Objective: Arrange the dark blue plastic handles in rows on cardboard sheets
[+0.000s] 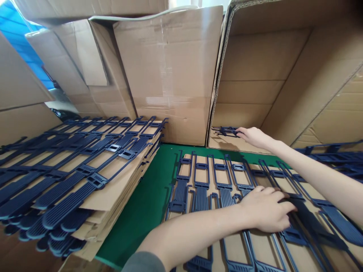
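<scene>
My left hand (pixel 266 211) lies across a row of dark blue plastic handle parts (pixel 215 181) spread on a cardboard sheet (pixel 235 247), its fingers pressing on a bunch of them (pixel 309 223). My right hand (pixel 252 135) reaches into an open cardboard box (pixel 255 87) lying on its side and holds a small bundle of the same blue parts (pixel 225 130) on the box floor.
A stack of cardboard sheets (pixel 119 189) layered with blue parts stands at the left. A green table surface (pixel 147 204) shows between the stack and my sheet. Upright cardboard boxes (pixel 170 68) stand behind. More blue parts (pixel 337 155) lie at the right.
</scene>
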Motion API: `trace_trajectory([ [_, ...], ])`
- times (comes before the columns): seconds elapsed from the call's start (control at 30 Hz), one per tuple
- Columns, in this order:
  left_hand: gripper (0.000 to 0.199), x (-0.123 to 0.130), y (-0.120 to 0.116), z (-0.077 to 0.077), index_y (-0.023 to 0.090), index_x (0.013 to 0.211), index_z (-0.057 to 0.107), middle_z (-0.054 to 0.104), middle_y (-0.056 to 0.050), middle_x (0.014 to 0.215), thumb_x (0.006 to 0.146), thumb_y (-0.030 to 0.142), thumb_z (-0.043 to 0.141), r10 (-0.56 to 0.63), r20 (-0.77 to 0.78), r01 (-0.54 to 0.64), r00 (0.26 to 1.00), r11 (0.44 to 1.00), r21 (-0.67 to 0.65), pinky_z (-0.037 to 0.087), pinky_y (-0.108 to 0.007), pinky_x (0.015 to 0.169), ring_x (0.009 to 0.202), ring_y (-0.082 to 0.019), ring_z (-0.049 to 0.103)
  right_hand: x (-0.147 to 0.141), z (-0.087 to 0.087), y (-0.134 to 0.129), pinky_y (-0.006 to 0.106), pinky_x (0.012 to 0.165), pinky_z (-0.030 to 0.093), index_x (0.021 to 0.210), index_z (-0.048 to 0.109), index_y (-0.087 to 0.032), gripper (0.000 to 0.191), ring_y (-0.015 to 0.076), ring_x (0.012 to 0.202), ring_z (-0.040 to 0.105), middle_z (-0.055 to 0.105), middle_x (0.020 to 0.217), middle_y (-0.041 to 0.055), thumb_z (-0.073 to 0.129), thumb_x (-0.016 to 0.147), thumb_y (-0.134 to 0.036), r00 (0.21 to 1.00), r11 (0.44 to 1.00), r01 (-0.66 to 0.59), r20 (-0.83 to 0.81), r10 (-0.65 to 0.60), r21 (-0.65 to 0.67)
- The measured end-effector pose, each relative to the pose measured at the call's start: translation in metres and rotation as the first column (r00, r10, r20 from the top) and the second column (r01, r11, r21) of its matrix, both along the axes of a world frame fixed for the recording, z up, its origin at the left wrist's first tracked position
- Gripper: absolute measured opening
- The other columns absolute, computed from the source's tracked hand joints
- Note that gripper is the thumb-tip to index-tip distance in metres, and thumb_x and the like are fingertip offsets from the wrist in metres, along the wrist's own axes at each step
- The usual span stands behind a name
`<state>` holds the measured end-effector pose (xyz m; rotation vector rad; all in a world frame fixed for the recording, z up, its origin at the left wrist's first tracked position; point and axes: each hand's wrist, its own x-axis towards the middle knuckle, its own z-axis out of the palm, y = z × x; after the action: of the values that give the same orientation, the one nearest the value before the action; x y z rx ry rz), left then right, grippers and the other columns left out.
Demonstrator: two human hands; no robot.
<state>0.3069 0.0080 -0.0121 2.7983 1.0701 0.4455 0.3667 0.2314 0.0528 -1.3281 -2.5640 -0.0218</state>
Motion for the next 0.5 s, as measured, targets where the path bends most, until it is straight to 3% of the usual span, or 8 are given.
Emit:
trace_trajectory([
  [0.17, 0.038, -0.002, -0.001, 0.004, 0.02, 0.123, 0.055, 0.055, -0.007, 0.125, 0.091, 0.033, 0.038, 0.002, -0.009, -0.002, 1.0, 1.0, 0.011, 0.04, -0.038, 0.093, 0.116, -0.025, 0.048, 0.006, 0.012, -0.005, 0.029, 0.071, 0.049, 0.11, 0.062, -0.018, 0.031, 0.0184, 0.068, 0.066, 0.071, 0.079, 0.0039, 0.059, 0.084, -0.034, 0.972, 0.981, -0.082, -0.23, 0.04, -0.174],
  [0.3, 0.036, -0.004, -0.001, 0.005, 0.019, 0.12, 0.056, 0.053, -0.006, 0.13, 0.09, 0.031, 0.04, 0.0, 0.008, 0.0, 1.0, 1.0, 0.026, 0.041, -0.038, 0.095, 0.121, -0.024, 0.045, 0.025, 0.029, -0.03, 0.023, 0.053, 0.043, 0.108, 0.058, -0.012, 0.033, 0.0123, 0.064, 0.061, 0.07, 0.091, 0.0106, 0.049, 0.089, -0.038, 0.866, 0.951, -0.111, -0.497, -0.049, -0.288],
  [0.4, 0.035, -0.005, -0.001, 0.004, 0.019, 0.119, 0.057, 0.053, -0.007, 0.131, 0.09, 0.03, 0.04, 0.0, 0.023, -0.001, 1.0, 0.999, 0.046, 0.043, -0.039, 0.093, 0.121, -0.024, 0.047, 0.044, 0.045, -0.072, 0.021, 0.053, 0.04, 0.109, 0.053, -0.012, 0.039, 0.0084, 0.068, 0.057, 0.067, 0.105, 0.0141, 0.035, 0.096, -0.043, 0.676, 0.919, -0.196, -0.726, -0.126, -0.342],
  [0.5, 0.035, -0.006, -0.001, 0.004, 0.017, 0.119, 0.057, 0.053, -0.009, 0.132, 0.09, 0.029, 0.041, -0.006, 0.058, 0.002, 0.998, 0.997, 0.074, 0.043, -0.041, 0.095, 0.124, -0.025, 0.045, 0.067, 0.061, -0.125, 0.02, 0.053, 0.038, 0.108, 0.055, -0.013, 0.031, 0.0068, 0.068, 0.056, 0.066, 0.104, 0.0111, 0.041, 0.095, -0.039, 0.363, 0.88, -0.306, -0.899, -0.246, -0.364],
])
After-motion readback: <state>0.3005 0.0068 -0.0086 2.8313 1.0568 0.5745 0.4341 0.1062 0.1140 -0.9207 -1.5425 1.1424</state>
